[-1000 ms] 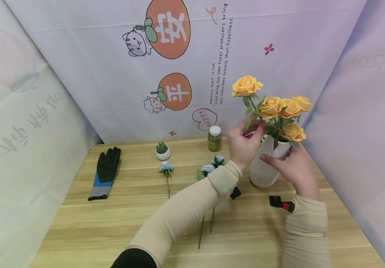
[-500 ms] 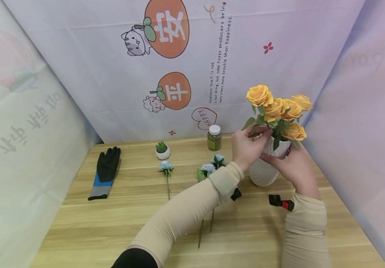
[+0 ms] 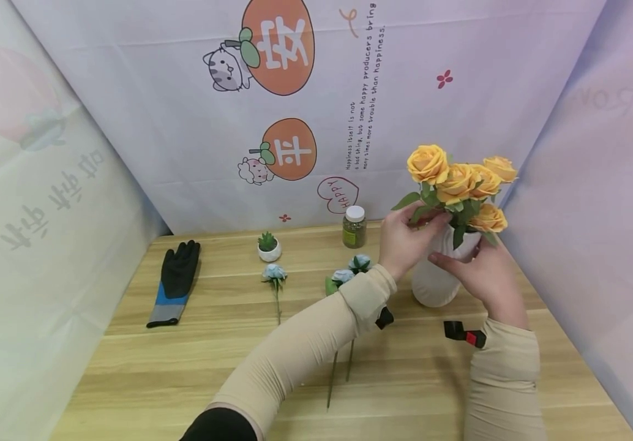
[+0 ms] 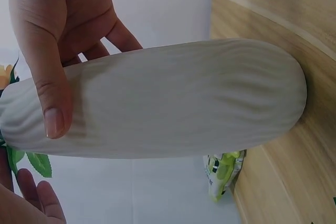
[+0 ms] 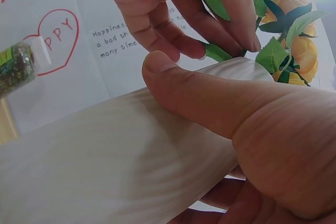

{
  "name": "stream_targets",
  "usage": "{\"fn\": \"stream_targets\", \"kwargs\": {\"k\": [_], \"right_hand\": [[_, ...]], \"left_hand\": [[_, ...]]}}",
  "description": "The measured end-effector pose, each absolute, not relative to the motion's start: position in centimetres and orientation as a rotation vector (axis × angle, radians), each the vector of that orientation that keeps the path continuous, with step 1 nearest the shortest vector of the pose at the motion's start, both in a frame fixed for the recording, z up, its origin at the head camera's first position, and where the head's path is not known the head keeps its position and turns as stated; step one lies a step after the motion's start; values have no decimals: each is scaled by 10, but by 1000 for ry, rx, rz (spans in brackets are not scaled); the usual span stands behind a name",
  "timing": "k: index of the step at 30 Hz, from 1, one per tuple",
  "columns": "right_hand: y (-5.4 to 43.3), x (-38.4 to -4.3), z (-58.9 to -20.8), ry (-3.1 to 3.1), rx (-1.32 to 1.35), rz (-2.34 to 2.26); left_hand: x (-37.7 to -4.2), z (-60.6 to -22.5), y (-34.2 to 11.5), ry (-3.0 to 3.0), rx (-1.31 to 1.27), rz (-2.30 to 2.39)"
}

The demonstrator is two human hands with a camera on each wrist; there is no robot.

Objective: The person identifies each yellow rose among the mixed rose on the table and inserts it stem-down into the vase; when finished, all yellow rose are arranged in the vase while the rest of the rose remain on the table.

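A ribbed white vase [image 3: 434, 283] stands slightly tilted at the table's right side, several yellow roses [image 3: 487, 180] bunched at its mouth. My right hand [image 3: 490, 275] grips the vase just below the rim; its thumb lies across the vase wall [image 4: 173, 103] in the left wrist view. At the mouth's left side, my left hand [image 3: 407, 240] pinches the stem of the leftmost yellow rose [image 3: 428, 164] between thumb and fingertips. In the right wrist view those fingertips sit right at the rim, beside green leaves [image 5: 272, 55]. The stem's lower end is hidden.
Blue flowers [image 3: 274, 273] with long stems lie on the wooden table [image 3: 195, 373], two partly under my left forearm. Behind stand a small potted succulent [image 3: 267, 246] and a white-capped jar [image 3: 354, 228]. A work glove [image 3: 176, 282] lies left; a green packet [image 4: 224, 174] shows behind the vase.
The leftmost yellow rose, held by my left hand, has come down and right against the other blooms. My left hand has moved closer to the rim. My right hand keeps its grip on the vase.
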State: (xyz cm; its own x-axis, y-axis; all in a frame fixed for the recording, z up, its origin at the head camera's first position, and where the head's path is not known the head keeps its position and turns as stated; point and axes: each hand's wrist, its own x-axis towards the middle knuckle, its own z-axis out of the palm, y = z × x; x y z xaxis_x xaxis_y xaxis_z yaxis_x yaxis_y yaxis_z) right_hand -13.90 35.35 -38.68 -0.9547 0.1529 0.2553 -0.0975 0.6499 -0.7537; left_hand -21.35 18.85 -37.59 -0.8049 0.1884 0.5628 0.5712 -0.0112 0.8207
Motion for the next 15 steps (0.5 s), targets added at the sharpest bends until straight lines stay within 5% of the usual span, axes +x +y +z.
{"fn": "stream_targets", "kwargs": {"k": [15], "right_hand": [[352, -138, -384, -2599, -102, 1253]], "left_hand": [[-213, -383, 142, -1977, -803, -2025]]}}
